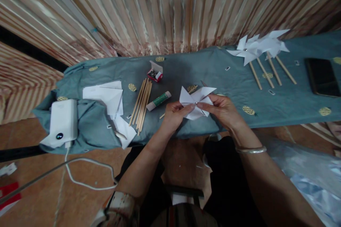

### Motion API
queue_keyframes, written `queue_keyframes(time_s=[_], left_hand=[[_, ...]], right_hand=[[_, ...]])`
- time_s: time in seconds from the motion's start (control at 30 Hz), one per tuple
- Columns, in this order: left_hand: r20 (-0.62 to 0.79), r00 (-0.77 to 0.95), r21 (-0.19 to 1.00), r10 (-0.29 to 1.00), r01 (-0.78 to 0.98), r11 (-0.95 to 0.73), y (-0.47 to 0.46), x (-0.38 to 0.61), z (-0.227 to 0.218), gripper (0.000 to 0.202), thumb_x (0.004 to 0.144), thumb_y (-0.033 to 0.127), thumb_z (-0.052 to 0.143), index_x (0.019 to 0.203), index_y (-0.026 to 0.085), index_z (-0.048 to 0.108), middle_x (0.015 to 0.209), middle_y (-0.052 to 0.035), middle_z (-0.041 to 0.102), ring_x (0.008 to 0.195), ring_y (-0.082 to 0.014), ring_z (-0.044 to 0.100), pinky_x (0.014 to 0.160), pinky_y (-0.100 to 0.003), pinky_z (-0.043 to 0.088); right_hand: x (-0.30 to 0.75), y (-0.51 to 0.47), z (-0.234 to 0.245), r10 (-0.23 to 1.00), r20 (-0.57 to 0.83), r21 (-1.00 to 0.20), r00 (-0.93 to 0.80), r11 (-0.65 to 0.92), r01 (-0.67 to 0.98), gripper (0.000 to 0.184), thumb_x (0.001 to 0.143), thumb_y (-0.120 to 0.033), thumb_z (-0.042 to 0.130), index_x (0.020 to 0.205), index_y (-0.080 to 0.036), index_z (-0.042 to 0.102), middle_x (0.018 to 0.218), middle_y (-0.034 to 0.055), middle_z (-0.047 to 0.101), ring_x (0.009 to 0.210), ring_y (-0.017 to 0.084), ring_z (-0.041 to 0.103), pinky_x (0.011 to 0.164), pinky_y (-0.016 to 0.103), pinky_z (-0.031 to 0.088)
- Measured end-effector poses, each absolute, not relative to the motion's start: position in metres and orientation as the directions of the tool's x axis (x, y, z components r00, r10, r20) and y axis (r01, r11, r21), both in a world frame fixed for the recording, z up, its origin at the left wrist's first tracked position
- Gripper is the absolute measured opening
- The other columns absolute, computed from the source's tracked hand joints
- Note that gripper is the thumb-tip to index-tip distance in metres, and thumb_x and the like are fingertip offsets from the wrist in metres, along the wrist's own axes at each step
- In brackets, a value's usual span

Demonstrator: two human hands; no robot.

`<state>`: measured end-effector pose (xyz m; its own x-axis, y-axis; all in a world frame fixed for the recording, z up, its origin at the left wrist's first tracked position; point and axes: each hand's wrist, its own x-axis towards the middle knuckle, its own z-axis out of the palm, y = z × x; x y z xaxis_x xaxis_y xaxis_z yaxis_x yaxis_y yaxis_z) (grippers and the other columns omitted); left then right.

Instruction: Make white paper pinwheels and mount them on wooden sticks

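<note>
A white paper pinwheel point(195, 94) is held between my two hands over the near edge of the cloth-covered table. My left hand point(174, 113) pinches its left side, thumb close to the centre. On the right side my right hand point(222, 110) grips it, with its thumb at the small metal pin in the middle. The pinwheel hides what lies behind it; a bit of wooden stick point(162, 116) shows beside my left hand. Left of that hand lie a green-and-white glue stick point(159, 100), a row of several wooden sticks point(141, 106) and an opened small box of pins point(155, 73).
White paper sheets point(106, 95) lie at the left, near a white power bank point(63, 120) with a cable point(87, 159). Several pinwheels on sticks point(262, 49) rest at the back right, beside a dark phone point(322, 77). A pleated curtain point(170, 10) hangs behind the table.
</note>
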<state>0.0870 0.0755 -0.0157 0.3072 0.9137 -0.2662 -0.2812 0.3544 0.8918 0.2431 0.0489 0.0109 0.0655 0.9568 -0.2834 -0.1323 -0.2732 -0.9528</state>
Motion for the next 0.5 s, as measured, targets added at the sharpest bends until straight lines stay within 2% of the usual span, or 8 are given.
queue_keyframes(time_s=[0.17, 0.37, 0.5], left_hand=[[-0.282, 0.252, 0.886, 0.926, -0.301, 0.352, 0.075, 0.089, -0.016, 0.027, 0.055, 0.038, 0.084, 0.068, 0.016, 0.074, 0.068, -0.0019, 0.073, 0.061, -0.0145, 0.062, 0.063, -0.027, 0.049], [-0.254, 0.206, 0.899, 0.945, -0.31, 0.309, 0.075, 0.09, -0.017, 0.025, 0.058, 0.036, 0.083, 0.07, 0.016, 0.075, 0.071, -0.0028, 0.074, 0.065, -0.0153, 0.064, 0.066, -0.027, 0.049], [-0.254, 0.186, 0.898, 0.949, -0.32, 0.303, 0.074, 0.09, -0.017, 0.024, 0.057, 0.035, 0.083, 0.07, 0.016, 0.075, 0.07, -0.0021, 0.073, 0.064, -0.0146, 0.063, 0.066, -0.027, 0.049]], right_hand=[[0.24, 0.048, 0.01, 0.965, -0.247, -0.967, 0.094, -0.238, -0.09, 0.027, 0.056, -0.04, 0.086, 0.066, -0.022, 0.07, 0.067, -0.0037, 0.068, 0.057, 0.011, 0.055, 0.057, 0.026, 0.047], [0.235, 0.047, 0.003, 0.977, -0.092, -0.996, 0.194, -0.089, -0.024, 0.025, 0.062, -0.035, 0.083, 0.073, -0.023, 0.064, 0.071, -0.0034, 0.067, 0.061, 0.013, 0.058, 0.061, 0.028, 0.05], [0.233, 0.044, -0.001, 0.949, 0.075, -0.986, 0.306, 0.023, 0.168, 0.028, 0.065, -0.03, 0.08, 0.081, -0.023, 0.058, 0.081, -0.0018, 0.066, 0.073, 0.015, 0.061, 0.073, 0.033, 0.052]])
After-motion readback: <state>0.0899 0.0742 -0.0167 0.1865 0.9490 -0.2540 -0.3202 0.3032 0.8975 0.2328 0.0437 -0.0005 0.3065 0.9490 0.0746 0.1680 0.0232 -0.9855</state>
